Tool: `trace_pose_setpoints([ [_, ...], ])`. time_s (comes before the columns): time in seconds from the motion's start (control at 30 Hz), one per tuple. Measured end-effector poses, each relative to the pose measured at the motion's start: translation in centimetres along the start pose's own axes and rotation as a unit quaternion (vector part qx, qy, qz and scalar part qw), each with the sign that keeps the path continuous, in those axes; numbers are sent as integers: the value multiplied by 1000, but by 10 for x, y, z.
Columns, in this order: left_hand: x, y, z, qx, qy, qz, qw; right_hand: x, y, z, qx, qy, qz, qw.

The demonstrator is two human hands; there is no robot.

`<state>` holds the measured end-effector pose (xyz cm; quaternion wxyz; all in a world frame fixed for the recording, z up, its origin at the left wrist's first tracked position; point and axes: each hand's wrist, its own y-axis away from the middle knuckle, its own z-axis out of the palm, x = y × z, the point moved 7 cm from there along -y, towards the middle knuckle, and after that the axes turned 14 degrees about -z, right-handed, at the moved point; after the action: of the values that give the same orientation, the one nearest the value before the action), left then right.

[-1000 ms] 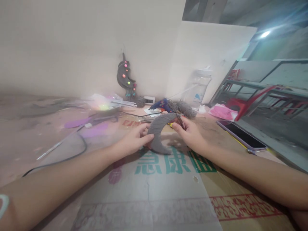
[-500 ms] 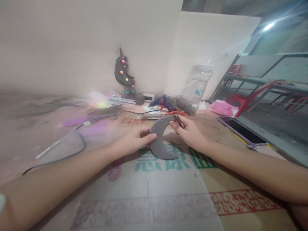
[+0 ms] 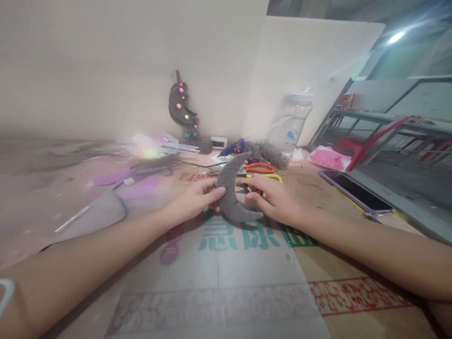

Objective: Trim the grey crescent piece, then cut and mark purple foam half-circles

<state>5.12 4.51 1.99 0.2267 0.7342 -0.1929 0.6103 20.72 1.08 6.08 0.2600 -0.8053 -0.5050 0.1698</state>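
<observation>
A crescent moon wrapped in grey yarn stands tilted above the cardboard, its hollow side facing right. My left hand is closed on its outer curve, with the thumb lying on the front. At the hollow side is my right hand, its fingers curled. Something thin and dark shows at the right fingertips, too small to name. Just behind them lie scissors with one orange and one yellow handle loop. A blue glue gun and a skein of grey yarn lie farther back.
Printed cardboard covers the table under my arms. A finished-looking moon with colored pompoms hangs on the wall. At the right are a clear bottle, a pink cloth and a phone. Purple pieces lie at the left.
The moon has turned more upright. My right hand has left its upper tip and moved down to the hollow side, uncovering the scissor handles. My left hand keeps its hold.
</observation>
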Motion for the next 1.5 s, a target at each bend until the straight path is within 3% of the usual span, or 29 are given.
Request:
trace_pose_setpoints([
  [0.17,1,1,-2,16,14,-1,1000,1,0,2,-33,54,-37,997],
  [0.5,1,4,-4,33,11,-4,999,6,4,5,-15,87,-83,993],
  [1.13,0,4,-4,9,-16,-15,1000,-3,3,5,-8,142,-118,983],
  [1.5,-4,2,-5,7,-23,-25,999,-4,1,3,11,113,-129,985],
])
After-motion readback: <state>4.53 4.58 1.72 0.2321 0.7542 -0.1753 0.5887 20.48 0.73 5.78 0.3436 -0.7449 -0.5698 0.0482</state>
